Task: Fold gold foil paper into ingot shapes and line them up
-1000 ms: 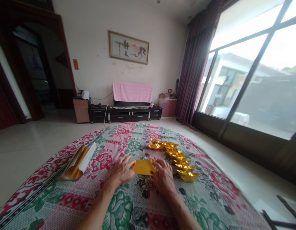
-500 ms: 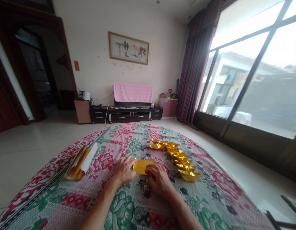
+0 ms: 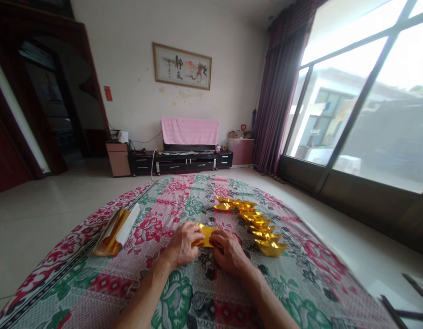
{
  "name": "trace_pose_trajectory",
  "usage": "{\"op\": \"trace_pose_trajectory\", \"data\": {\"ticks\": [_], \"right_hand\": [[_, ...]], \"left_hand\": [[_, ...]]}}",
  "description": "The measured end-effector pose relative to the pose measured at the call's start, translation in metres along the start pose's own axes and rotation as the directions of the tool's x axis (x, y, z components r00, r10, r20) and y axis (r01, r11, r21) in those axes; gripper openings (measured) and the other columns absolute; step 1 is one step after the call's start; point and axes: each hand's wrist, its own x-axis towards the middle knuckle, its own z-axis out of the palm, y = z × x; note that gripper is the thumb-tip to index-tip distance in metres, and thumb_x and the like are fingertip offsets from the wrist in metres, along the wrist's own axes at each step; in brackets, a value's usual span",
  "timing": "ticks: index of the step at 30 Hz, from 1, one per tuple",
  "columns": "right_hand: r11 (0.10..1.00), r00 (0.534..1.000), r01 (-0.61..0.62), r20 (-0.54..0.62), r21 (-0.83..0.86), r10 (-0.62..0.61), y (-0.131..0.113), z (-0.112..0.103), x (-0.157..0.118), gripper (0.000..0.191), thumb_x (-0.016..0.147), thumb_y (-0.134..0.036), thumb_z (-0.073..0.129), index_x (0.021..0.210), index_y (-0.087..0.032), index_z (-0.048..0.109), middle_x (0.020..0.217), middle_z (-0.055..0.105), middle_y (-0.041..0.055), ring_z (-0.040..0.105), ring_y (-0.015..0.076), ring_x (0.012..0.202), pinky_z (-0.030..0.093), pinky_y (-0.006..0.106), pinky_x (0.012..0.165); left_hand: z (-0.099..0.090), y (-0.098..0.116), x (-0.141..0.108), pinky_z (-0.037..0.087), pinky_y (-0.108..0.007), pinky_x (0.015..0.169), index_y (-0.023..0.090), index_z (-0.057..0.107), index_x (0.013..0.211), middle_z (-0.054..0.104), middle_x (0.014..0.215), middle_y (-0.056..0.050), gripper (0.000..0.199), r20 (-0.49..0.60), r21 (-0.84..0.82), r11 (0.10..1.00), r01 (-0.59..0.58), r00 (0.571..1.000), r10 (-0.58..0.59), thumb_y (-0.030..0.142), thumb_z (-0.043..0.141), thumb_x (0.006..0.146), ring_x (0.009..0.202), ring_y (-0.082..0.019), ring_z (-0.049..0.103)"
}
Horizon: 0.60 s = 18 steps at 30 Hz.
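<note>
A small sheet of gold foil paper (image 3: 206, 236) spans the gap between my two hands, just above or on the patterned cloth. My left hand (image 3: 184, 242) has its fingers closed over the sheet's left end. At the right end, my right hand (image 3: 228, 249) grips it with curled fingers; the thumbs are mostly hidden. The sheet bends slightly and its ends are covered by my fingers. To the right of my hands, several folded gold paper ingots (image 3: 257, 221) lie in an overlapping row, the nearest one (image 3: 272, 247) with pointed ends.
A stack of gold and white paper sheets (image 3: 117, 230) lies curled at the left of the flowered cloth (image 3: 173, 297), which covers a round-edged surface. Beyond it stand a low black cabinet (image 3: 177, 167) and a pink cloth (image 3: 190, 131). Dark metal bars (image 3: 408, 315) show at lower right.
My left fingers have moved from lying spread at the sheet's left edge to closing over it. The flat sheet now bends between both hands. The view has shifted slightly.
</note>
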Motion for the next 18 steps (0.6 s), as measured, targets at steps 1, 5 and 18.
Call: {"op": "trace_pose_trajectory", "data": {"ticks": [1, 5, 18], "right_hand": [[1.000, 1.000, -0.008, -0.001, 0.000, 0.008, 0.0005, 0.0006, 0.0001, 0.026, 0.065, -0.008, 0.046, 0.084, -0.020, 0.058, 0.100, 0.057, 0.0017, 0.049, 0.0150, 0.090, 0.032, 0.028, 0.081], [0.999, 1.000, -0.030, -0.003, -0.014, 0.030, 0.0002, 0.0028, 0.0009, 0.030, 0.063, -0.009, 0.045, 0.086, -0.020, 0.059, 0.100, 0.057, 0.0025, 0.049, 0.0159, 0.090, 0.033, 0.028, 0.081], [0.997, 0.991, -0.063, -0.118, -0.046, 0.057, -0.0018, 0.0045, 0.0015, 0.023, 0.083, -0.017, 0.040, 0.088, -0.021, 0.062, 0.091, 0.059, 0.0036, 0.052, 0.0152, 0.088, 0.035, 0.027, 0.079]], "left_hand": [[0.0001, 0.0005, -0.0003, 0.038, -0.038, 0.095, 0.025, 0.067, 0.091, 0.061, 0.103, -0.001, 0.040, 0.020, -0.013, 1.000, 0.004, 1.000, -0.004, 0.009, 0.049, 0.059, 0.105, -0.021, 0.046], [0.0001, 0.0008, -0.0021, 0.042, -0.032, 0.088, 0.024, 0.067, 0.092, 0.061, 0.100, -0.002, 0.030, 0.021, -0.044, 0.999, 0.023, 1.000, -0.022, 0.013, 0.049, 0.069, 0.095, -0.017, 0.051], [0.0050, -0.0061, -0.0009, 0.044, -0.035, 0.089, 0.023, 0.070, 0.077, 0.066, 0.084, -0.003, 0.016, -0.162, -0.084, 0.996, 0.007, 0.987, -0.021, 0.022, 0.055, 0.074, 0.095, -0.018, 0.054]]}}
